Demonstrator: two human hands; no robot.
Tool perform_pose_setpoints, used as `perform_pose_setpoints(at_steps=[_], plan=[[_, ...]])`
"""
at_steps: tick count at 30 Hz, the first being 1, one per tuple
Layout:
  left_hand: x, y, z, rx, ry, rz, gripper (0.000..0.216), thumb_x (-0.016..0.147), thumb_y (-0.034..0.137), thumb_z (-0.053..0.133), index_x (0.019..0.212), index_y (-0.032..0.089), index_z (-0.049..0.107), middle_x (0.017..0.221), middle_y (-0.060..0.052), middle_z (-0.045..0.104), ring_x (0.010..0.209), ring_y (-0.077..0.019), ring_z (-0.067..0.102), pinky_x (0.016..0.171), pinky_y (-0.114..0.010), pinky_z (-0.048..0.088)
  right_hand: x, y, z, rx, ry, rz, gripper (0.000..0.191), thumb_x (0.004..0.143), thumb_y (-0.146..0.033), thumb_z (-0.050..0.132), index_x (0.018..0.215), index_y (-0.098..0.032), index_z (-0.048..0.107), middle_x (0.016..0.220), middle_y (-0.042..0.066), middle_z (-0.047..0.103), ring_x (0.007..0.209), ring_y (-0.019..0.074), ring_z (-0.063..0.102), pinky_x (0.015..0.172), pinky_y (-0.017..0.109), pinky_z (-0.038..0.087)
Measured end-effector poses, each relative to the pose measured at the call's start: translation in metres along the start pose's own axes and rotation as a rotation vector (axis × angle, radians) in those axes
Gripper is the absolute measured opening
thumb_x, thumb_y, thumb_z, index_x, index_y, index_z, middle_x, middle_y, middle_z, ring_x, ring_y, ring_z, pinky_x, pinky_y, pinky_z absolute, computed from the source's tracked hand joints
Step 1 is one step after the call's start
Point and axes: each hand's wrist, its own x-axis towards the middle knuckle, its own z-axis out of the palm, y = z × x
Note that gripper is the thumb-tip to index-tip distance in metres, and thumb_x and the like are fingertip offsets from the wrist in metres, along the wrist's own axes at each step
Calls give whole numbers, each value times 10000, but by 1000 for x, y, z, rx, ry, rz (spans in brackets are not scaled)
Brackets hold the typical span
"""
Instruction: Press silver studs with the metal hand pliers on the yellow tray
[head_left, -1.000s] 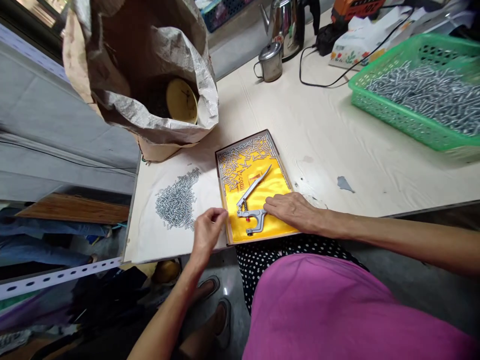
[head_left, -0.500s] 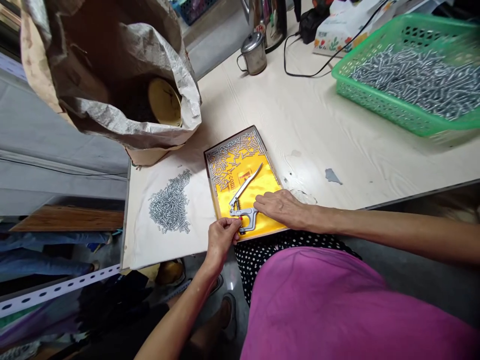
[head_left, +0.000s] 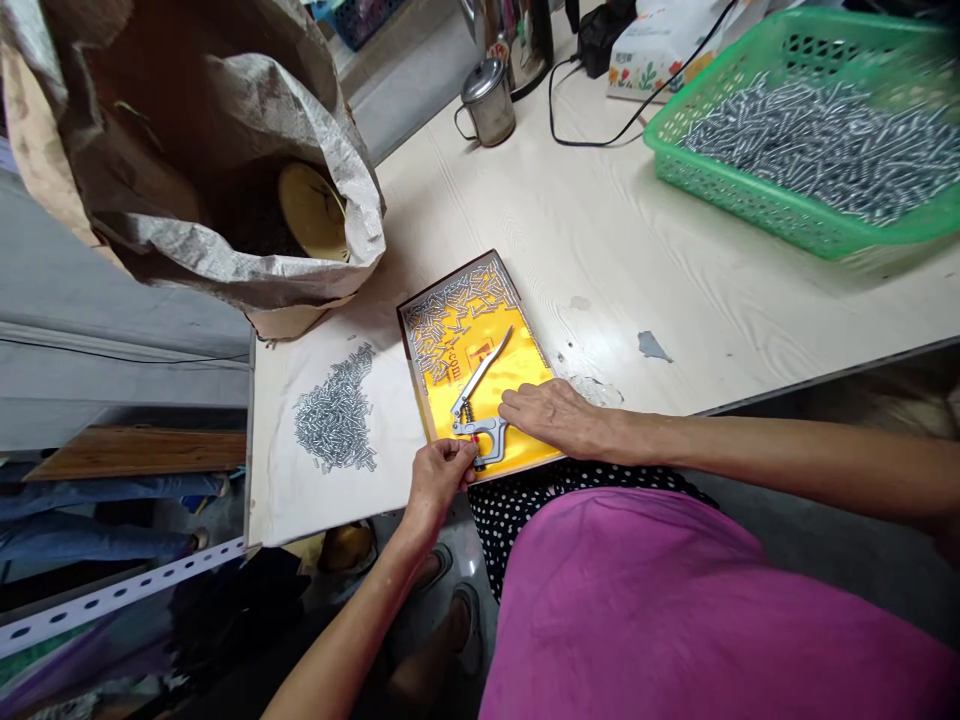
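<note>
A shallow box lined with yellow cloth [head_left: 517, 372] lies at the table's near edge, with small metal pins heaped at its far end. A grey metal plier-like tool [head_left: 477, 405] rests on the cloth. My left hand [head_left: 437, 477] is pinched at the tool's jaw, fingers together on something too small to name. My right hand [head_left: 551, 414] lies flat on the cloth beside the tool, its fingertips touching the tool's head. A loose pile of the same metal pins [head_left: 336, 412] sits on the table left of the box.
A large crumpled paper sack [head_left: 225, 140] with a yellow bowl inside stands at the back left. A green basket [head_left: 795, 215] full of metal pins is at the right. A small steel mug [head_left: 486, 100], a kettle and a black cable lie at the back.
My left hand has moved from beside the pin pile to the tool's jaw and stays pinched there. My right hand has kept its place. The view has shifted slightly.
</note>
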Motion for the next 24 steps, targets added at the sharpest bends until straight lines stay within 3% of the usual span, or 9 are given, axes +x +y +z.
perform_pose_setpoints(at_steps=[5, 11, 16, 20, 24], plan=[[-1, 2, -1, 43, -28, -2, 320, 708, 446, 731, 701, 138, 646, 478, 6, 584, 402, -78, 444, 429, -188, 320, -1, 0, 3, 12, 42, -11, 191, 973, -46, 423, 1029, -167, 561, 1035, 96, 642, 873, 204, 543, 616, 321, 321], [1, -4, 0, 116, 40, 74, 353, 695, 484, 719, 734, 136, 673, 486, 8, 582, 439, -95, 464, 452, -204, 323, 0, 3, 10, 1, 73, -26, 208, 951, -25, 429, 1032, -169, 555, 994, 84, 633, 858, 199, 541, 626, 316, 330], [5, -7, -3, 117, 2, 47, 402, 647, 532, 732, 722, 141, 673, 498, 14, 573, 444, -94, 442, 448, -212, 291, 1, 4, 16, -11, 84, -14, 218, 938, -23, 443, 1037, -177, 562, 996, 79, 633, 856, 205, 532, 624, 317, 335], [8, -10, -5, 172, -20, 64, 439, 625, 568, 747, 692, 137, 691, 500, 7, 571, 454, -93, 421, 458, -216, 264, 4, 10, 15, -30, 131, -20, 114, 963, -205, 577, 1071, -169, 587, 1148, 122, 633, 1027, 261, 536, 771, 359, 422], [9, -13, -5, 170, -17, 81, 443, 630, 573, 752, 678, 135, 700, 515, 2, 580, 461, -92, 427, 460, -218, 269, 11, 25, 6, -102, 235, -28, 674, 833, -498, 765, 1331, -118, 517, 1514, 215, 425, 1381, 393, 339, 1069, 511, 347]])
